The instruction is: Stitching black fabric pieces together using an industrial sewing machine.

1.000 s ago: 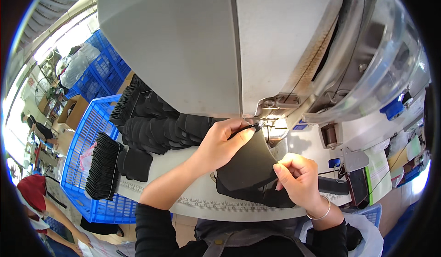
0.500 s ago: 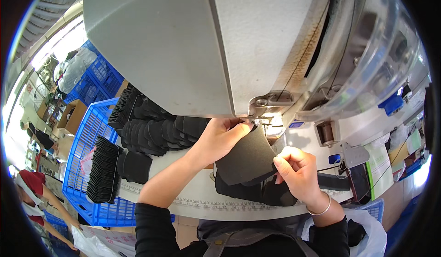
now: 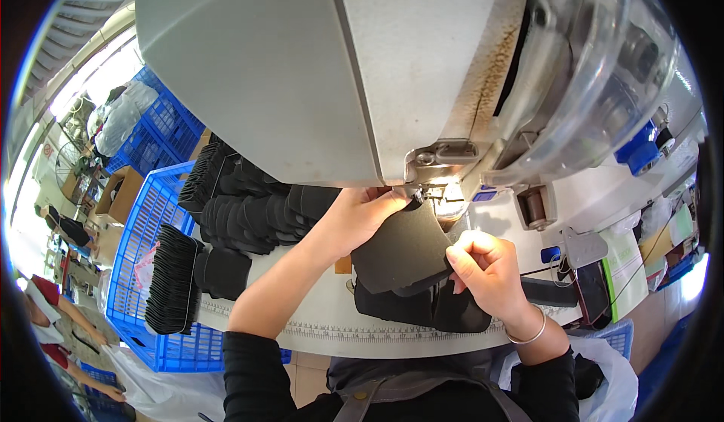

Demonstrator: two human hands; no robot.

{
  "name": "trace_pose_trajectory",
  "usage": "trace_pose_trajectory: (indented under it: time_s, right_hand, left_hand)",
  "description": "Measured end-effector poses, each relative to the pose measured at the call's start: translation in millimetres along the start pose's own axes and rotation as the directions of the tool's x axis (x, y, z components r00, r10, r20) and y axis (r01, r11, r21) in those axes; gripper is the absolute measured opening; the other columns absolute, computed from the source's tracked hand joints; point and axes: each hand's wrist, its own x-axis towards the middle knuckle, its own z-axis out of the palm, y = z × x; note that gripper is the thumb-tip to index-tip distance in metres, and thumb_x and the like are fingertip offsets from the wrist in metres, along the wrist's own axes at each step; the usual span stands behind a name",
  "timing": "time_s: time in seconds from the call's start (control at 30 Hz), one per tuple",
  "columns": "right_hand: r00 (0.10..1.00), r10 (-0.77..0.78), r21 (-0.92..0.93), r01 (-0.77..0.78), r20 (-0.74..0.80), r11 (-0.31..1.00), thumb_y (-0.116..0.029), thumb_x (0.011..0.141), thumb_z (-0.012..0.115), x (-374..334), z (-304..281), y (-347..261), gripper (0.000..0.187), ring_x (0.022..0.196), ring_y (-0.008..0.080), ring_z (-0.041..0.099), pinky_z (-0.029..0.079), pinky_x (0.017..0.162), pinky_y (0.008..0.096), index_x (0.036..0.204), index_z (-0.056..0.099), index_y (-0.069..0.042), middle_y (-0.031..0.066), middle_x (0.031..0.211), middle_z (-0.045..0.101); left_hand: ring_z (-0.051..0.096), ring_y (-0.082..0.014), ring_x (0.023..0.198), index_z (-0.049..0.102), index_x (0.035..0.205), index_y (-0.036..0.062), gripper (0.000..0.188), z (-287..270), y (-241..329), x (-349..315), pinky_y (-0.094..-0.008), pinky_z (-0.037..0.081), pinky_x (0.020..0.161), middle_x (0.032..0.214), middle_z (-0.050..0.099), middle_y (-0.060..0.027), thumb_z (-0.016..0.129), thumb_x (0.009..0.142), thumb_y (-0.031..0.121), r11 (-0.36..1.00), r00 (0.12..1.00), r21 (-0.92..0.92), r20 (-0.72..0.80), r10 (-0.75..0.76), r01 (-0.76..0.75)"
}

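Under the lit needle area of a sewing machine (image 3: pixel 264 67) lies a black fabric piece (image 3: pixel 400 248) with a curved edge. My left hand (image 3: pixel 360 218) grips its far left edge close to the presser foot, fingertips partly hidden by the machine head. My right hand (image 3: pixel 486 267) pinches its right corner between thumb and fingers. Below the held piece, more black pieces (image 3: pixel 460 313) hang toward the front edge of the white table (image 3: pixel 317 331), which carries a ruler strip.
Left of my arm stand rows of stacked black pieces (image 3: pixel 249 214) and an upright bundle (image 3: pixel 172 282) by a blue basket (image 3: pixel 128 301). A thread spool (image 3: pixel 535 207), a phone (image 3: pixel 594 301) and papers (image 3: pixel 626 279) lie right. Another person's arm (image 3: pixel 79 320) shows far left.
Both hands and the fabric piece stay nearly in place, with the piece shifted very slightly left. My view has tilted a little, and the person at far left has moved.
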Motion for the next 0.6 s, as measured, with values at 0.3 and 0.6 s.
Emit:
trace_pose_trajectory:
  time_s: [0.3, 0.6]
  right_hand:
    - [1.0, 0.011, 0.032, -0.011, 0.001, 0.999, -0.01, 0.091, 0.06, -6, -2, 6, 0.017, 0.053, 0.0033, 0.052, 0.043, 0.048, 0.0183, 0.078, 0.058, 0.0, -0.001, 0.065, 0.056]
    - [0.999, 0.028, 0.051, -0.029, 0.018, 0.998, -0.011, 0.092, 0.059, 0, 1, 1, 0.015, 0.054, 0.0034, 0.052, 0.043, 0.049, 0.0185, 0.082, 0.061, 0.0, -0.001, 0.066, 0.057]
  left_hand:
    - [0.053, -0.0268, 0.079, 0.061, 0.088, 0.0042, 0.013, 14, 0, -31, -0.0422, 0.041, 0.078, 0.091, 0.06, -0.0083, 0.066, 0.077, 0.009, 0.41, 0.698, 0.848, -0.068, 0.713, -0.336]
    - [0.06, -0.0264, 0.089, 0.068, 0.097, -0.0004, 0.028, 63, -26, -72, -0.0385, 0.053, 0.077, 0.098, 0.063, -0.0108, 0.062, 0.071, 0.007, -0.242, 0.548, 0.939, 0.34, 0.764, -0.246]
